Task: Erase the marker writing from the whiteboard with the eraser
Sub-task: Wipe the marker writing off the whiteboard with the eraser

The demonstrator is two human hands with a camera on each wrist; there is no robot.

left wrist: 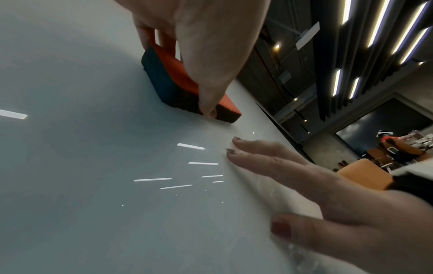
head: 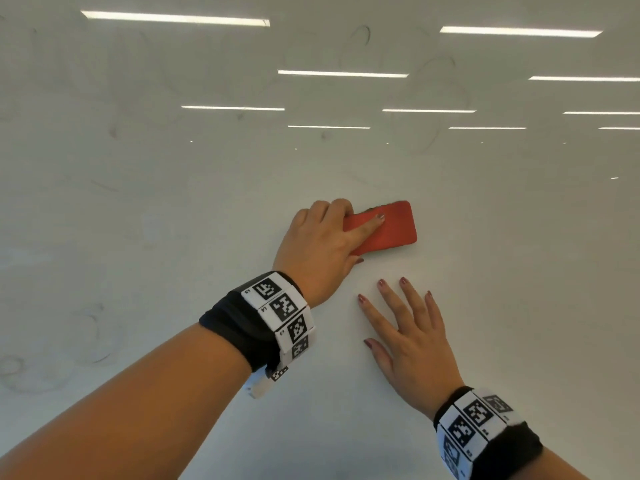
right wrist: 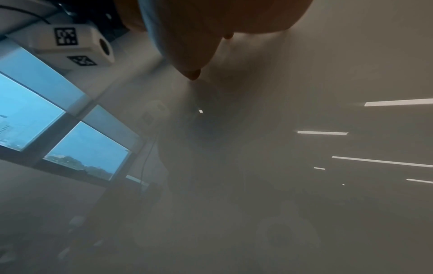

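Observation:
The whiteboard point(head: 173, 209) fills the head view and carries only faint grey marker traces point(head: 362, 38), with more traces at the lower left point(head: 93, 337). My left hand point(head: 320, 245) grips a red eraser point(head: 393, 230) with a black felt base point(left wrist: 161, 81). The felt lies flat on the board; my index finger rests along the red top and my thumb is at the lower edge. My right hand point(head: 410, 323) presses flat on the board just below the eraser, fingers straight and spread, holding nothing. In the left wrist view the left hand point(left wrist: 211, 46) straddles the eraser above the right hand point(left wrist: 304, 176).
Ceiling light strips reflect in the glossy board point(left wrist: 82, 148). The right wrist view is dim: the right hand point(right wrist: 211, 27) is at the top, the left wrist camera cube point(right wrist: 70, 42) and windows point(right wrist: 35, 115) at the left. Orange chairs point(left wrist: 363, 174) stand beyond the board's edge.

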